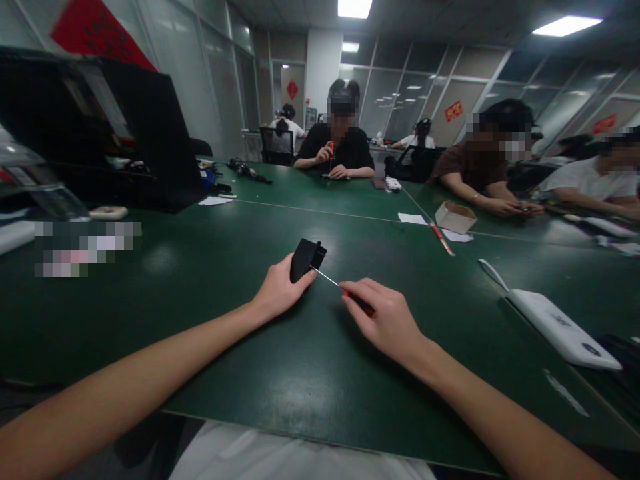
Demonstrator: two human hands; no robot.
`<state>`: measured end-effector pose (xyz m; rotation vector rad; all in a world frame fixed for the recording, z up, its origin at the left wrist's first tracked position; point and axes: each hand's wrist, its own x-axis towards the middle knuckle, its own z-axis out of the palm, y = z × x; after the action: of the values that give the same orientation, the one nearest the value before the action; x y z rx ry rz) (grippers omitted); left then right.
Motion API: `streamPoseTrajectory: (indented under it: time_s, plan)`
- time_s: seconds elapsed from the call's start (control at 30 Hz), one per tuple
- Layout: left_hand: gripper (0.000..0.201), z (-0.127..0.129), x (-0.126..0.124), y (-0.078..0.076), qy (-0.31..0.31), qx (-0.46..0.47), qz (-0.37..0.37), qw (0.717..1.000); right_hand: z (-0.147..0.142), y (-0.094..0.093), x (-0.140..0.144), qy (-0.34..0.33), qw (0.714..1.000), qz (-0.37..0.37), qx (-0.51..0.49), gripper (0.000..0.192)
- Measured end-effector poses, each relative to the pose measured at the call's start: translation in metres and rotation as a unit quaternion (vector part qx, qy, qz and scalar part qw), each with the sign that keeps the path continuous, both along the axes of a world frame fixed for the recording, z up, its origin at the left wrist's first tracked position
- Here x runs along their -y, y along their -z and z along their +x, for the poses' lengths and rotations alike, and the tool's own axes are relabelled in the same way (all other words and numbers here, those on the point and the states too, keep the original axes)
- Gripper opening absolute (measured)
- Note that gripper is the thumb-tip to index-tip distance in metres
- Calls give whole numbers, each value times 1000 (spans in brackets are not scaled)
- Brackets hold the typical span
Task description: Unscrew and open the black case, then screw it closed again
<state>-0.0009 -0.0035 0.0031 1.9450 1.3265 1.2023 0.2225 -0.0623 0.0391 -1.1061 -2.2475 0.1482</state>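
Note:
My left hand (281, 288) grips a small black box-like device (303, 260) above the green table, with the thumb along its near side. In my right hand (383, 313) is a screwdriver (326, 276) with an orange-red handle, mostly hidden by the fingers. Its thin metal shaft points left, and the tip meets the edge of the black device beside my left thumb. Whether the tip sits in a screw or a gap is too small to tell.
A white power bank (563, 327) with a strap lies at the right. Farther back are a small open box (456, 218), papers and a red strip (442, 239). At the left stand a large black case (165, 133) and a clear bottle (45, 180). Several people sit around the table (210, 373).

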Motion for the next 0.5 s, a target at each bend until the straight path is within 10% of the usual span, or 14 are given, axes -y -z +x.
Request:
streamPoseTrajectory:
  time_s: [0.5]
  plan:
    - [30, 0, 2, -3, 2, 13, -10, 1000, 2, 1, 4, 28, 988, 92, 121, 28]
